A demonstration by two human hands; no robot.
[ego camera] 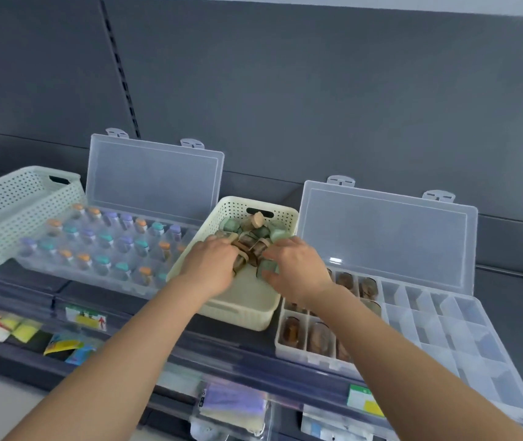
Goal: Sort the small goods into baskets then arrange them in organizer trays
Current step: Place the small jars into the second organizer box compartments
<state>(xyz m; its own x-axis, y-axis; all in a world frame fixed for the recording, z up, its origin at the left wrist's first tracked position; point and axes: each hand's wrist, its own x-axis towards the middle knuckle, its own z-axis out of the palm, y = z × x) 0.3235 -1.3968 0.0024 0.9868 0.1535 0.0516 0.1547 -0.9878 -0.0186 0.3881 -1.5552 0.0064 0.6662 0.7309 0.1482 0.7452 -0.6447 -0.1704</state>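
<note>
A cream perforated basket (241, 308) stands on the shelf between two clear organizer trays and holds a pile of small brown and green goods (250, 233). Both my hands reach into it. My left hand (212, 265) curls over brown pieces at the pile's left. My right hand (295, 265) pinches a small green piece (268, 268) at the pile's right. The right organizer tray (444, 329) has brown goods in its left compartments, partly hidden by my right forearm. The left organizer tray (101, 249) holds several small bottles with orange, purple and teal caps.
A second, pale perforated basket (15, 211) lies tilted at the far left against the left tray. Both tray lids stand open against the grey back wall. Below the shelf edge (254, 354) hang packaged goods and price labels.
</note>
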